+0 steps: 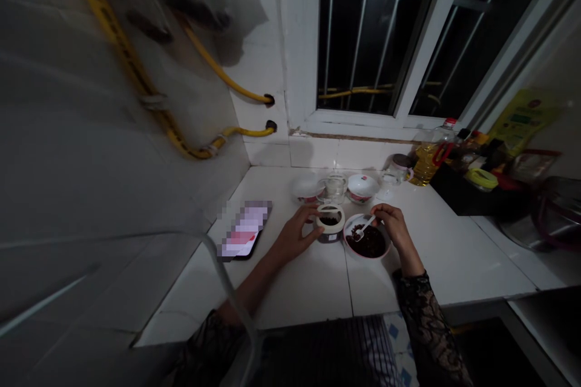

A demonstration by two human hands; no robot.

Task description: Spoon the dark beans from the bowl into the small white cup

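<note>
My left hand (297,233) is at the left side of a small jar (330,236), thumb at its front and fingers at the rim. The jar has a pale rim, a label and dark contents. Between the fingers of my right hand (394,222) is the handle of a small white spoon (365,227). The spoon's tip is over a white bowl (348,225) with a pinkish rim, just right of the jar. Dark reddish-brown food (370,243) fills much of this bowl; what it is I cannot make out.
Behind the jar stand a bowl (307,186), a clear glass container (336,187) and a patterned bowl (362,187). A phone (245,231) lies at left. An oil bottle (424,160) and a dark box (454,190) of condiments are at right. Yellow hose (170,127) runs along the wall.
</note>
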